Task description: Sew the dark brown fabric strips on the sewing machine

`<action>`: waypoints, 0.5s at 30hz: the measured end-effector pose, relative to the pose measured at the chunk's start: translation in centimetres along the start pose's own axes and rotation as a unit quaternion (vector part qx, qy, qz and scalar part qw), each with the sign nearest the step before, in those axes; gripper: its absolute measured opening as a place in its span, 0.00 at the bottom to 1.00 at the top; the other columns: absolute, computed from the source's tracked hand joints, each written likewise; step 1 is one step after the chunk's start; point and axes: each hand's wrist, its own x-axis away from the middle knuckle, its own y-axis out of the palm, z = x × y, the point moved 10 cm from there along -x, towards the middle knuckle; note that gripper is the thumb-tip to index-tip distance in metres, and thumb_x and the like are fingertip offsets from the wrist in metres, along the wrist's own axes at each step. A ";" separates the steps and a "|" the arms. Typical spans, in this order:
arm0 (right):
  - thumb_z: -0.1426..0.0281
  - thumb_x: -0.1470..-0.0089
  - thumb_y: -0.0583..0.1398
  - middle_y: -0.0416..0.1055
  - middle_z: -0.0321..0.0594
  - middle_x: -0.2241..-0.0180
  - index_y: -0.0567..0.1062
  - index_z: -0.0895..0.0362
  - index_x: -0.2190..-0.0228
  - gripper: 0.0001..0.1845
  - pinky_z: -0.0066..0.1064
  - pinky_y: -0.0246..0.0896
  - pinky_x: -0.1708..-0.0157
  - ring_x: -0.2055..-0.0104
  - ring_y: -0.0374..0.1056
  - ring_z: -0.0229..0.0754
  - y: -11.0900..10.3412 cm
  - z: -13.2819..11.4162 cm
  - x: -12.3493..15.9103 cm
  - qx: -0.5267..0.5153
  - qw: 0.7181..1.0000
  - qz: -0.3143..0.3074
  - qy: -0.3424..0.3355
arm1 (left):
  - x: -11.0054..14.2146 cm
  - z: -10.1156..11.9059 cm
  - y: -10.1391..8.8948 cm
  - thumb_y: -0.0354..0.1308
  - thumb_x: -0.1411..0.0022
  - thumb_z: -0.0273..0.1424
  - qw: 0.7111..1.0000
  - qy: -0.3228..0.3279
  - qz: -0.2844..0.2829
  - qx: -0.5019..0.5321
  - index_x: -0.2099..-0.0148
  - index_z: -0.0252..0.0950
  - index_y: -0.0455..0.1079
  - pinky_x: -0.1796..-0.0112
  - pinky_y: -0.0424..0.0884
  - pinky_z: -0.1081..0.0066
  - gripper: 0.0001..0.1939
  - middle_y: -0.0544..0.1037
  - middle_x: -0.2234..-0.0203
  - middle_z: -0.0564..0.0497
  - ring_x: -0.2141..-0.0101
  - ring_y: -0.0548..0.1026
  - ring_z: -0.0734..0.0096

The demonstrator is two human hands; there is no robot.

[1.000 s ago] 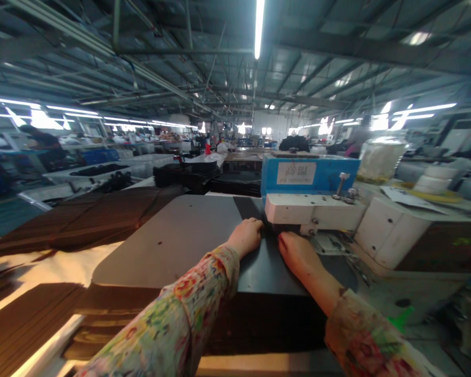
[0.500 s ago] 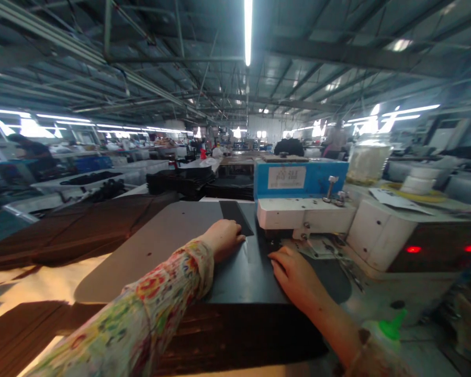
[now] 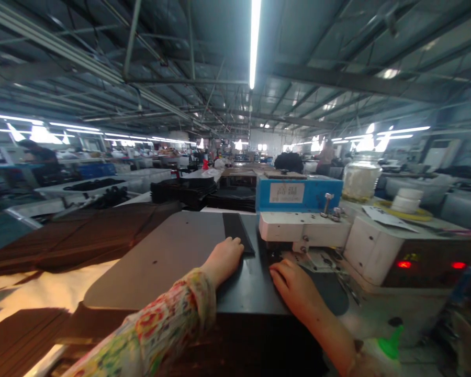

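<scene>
My left hand [image 3: 224, 257] lies flat, fingers together, on the near end of a narrow dark strip [image 3: 236, 232] that rests on a large dark grey panel [image 3: 172, 251]. My right hand [image 3: 291, 283] presses flat on the same panel just in front of the head of a white and blue sewing machine [image 3: 302, 217]. Neither hand grips anything. Both arms wear flowered sleeves.
Brown panels [image 3: 82, 233] are stacked to the left and along the near edge. A machine box with red lights [image 3: 412, 256] stands on the right. Beside it are a clear jar [image 3: 359, 180], a white spool [image 3: 406, 199] and a green-capped bottle [image 3: 387, 348]. Other workstations fill the hall behind.
Both hands drew back toward me from under the machine head. The dark strip now lies left of the machine, my left hand on its near end.
</scene>
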 end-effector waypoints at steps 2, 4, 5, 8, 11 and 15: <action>0.69 0.44 0.48 0.68 0.40 0.70 0.72 0.57 0.71 0.14 0.28 0.56 0.64 0.65 0.65 0.39 0.1 -0.3 0.0 0.016 1.000 -0.007 0.014 | 2.3 1.9 -0.6 0.44 0.43 0.20 1.000 0.021 0.000 -0.008 0.62 0.31 0.69 0.66 0.68 0.68 0.13 0.70 0.66 0.43 0.66 0.69 0.64; 0.65 0.44 0.49 0.69 0.39 0.72 0.70 0.56 0.74 0.14 0.29 0.55 0.67 0.67 0.65 0.40 0.3 -0.9 0.3 0.037 0.999 -0.014 0.032 | 4.7 4.0 -1.0 0.46 0.44 0.20 0.999 0.038 -0.007 -0.027 0.59 0.30 0.68 0.67 0.68 0.66 0.13 0.70 0.65 0.42 0.66 0.68 0.62; 0.63 0.45 0.50 0.69 0.39 0.73 0.68 0.56 0.74 0.14 0.30 0.55 0.69 0.68 0.66 0.41 0.5 -1.4 0.5 0.047 0.998 -0.017 0.036 | 5.8 4.9 -1.2 0.47 0.44 0.21 0.998 0.043 -0.009 -0.038 0.58 0.29 0.67 0.67 0.68 0.66 0.13 0.70 0.65 0.42 0.65 0.68 0.60; 0.62 0.46 0.52 0.69 0.39 0.74 0.67 0.56 0.74 0.11 0.31 0.54 0.71 0.69 0.65 0.42 1.1 -2.8 1.2 0.067 0.997 -0.036 0.034 | 8.2 6.5 -1.5 0.48 0.44 0.22 0.997 0.049 0.004 -0.052 0.56 0.27 0.66 0.66 0.68 0.63 0.13 0.69 0.64 0.40 0.64 0.67 0.58; 0.67 0.47 0.53 0.69 0.39 0.72 0.66 0.56 0.73 0.07 0.31 0.55 0.69 0.68 0.66 0.42 1.5 -3.4 1.7 0.062 0.996 -0.050 0.031 | 8.9 6.5 -1.3 0.47 0.44 0.22 0.998 0.046 0.012 -0.030 0.57 0.29 0.66 0.67 0.68 0.63 0.12 0.69 0.64 0.41 0.64 0.67 0.59; 0.72 0.48 0.52 0.69 0.40 0.70 0.67 0.57 0.71 0.05 0.31 0.57 0.66 0.66 0.65 0.42 1.7 -3.2 1.7 0.058 0.996 -0.062 0.022 | 8.6 6.0 -1.0 0.47 0.44 0.22 0.999 0.041 0.003 -0.019 0.60 0.31 0.66 0.67 0.67 0.65 0.10 0.69 0.65 0.42 0.65 0.66 0.61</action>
